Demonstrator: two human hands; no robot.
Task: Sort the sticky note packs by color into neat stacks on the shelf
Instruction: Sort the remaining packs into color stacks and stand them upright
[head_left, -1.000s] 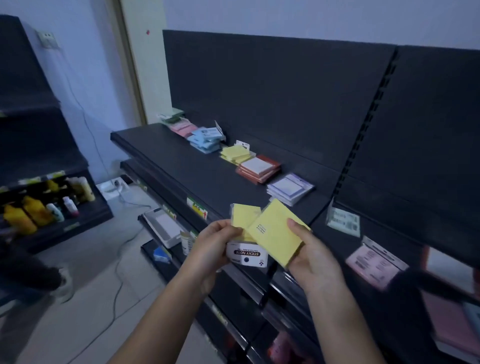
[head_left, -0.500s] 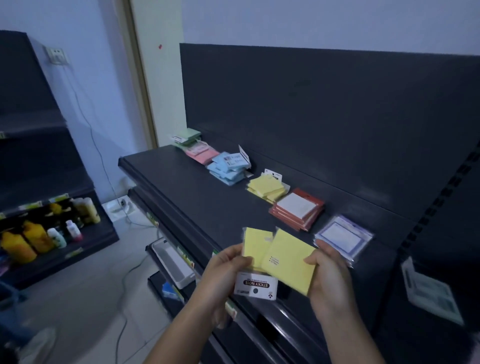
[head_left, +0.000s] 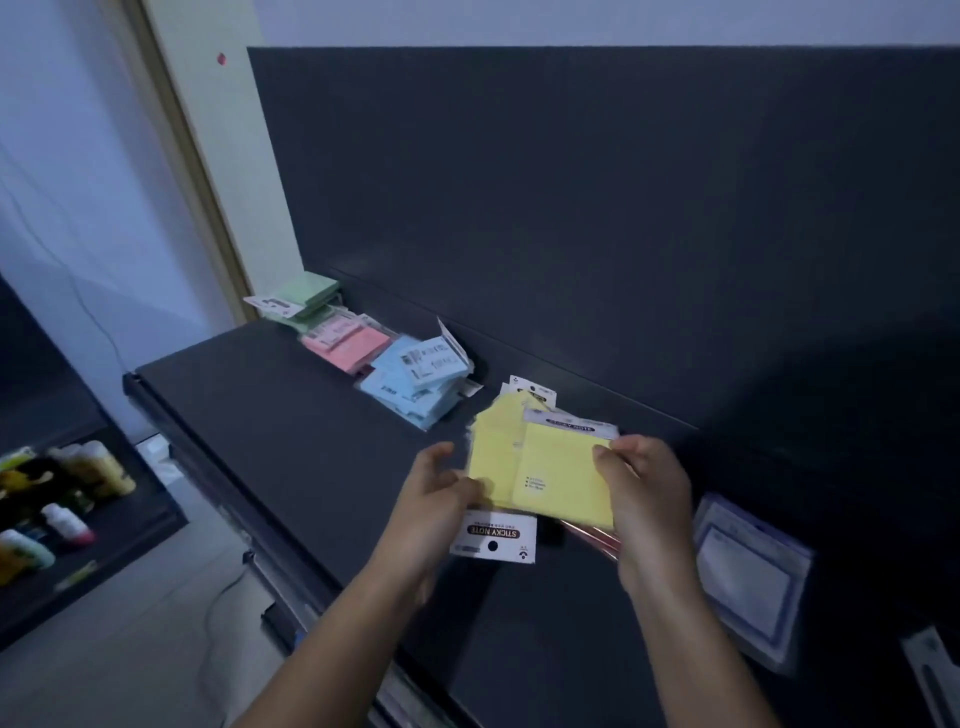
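Note:
Two yellow sticky note packs hang over the dark shelf (head_left: 291, 415). My left hand (head_left: 431, 499) pinches the left yellow pack (head_left: 493, 457) by its lower edge, near its white "STICKY NOTE" header card (head_left: 493, 535). My right hand (head_left: 644, 493) grips the right yellow pack (head_left: 561, 478) at its right edge. Both packs hover over the yellow stack (head_left: 519, 402) at the back, mostly hiding it. Further left lie the blue stack (head_left: 415, 384), the pink stack (head_left: 348, 345) and the green stack (head_left: 306, 299). A red pack edge (head_left: 592, 535) peeks out under my right hand.
A white-and-purple pack (head_left: 748, 577) lies on the shelf at the right. The shelf's dark back panel (head_left: 571, 208) rises behind the stacks. At lower left another shelf (head_left: 78, 571) carries several bottles (head_left: 98, 467), and a cable (head_left: 218, 613) runs over the floor.
Both hands carried the two yellow packs forward and up over the shelf, above the yellow stack. The view moved closer to the shelf and left; the red stack is now mostly covered.

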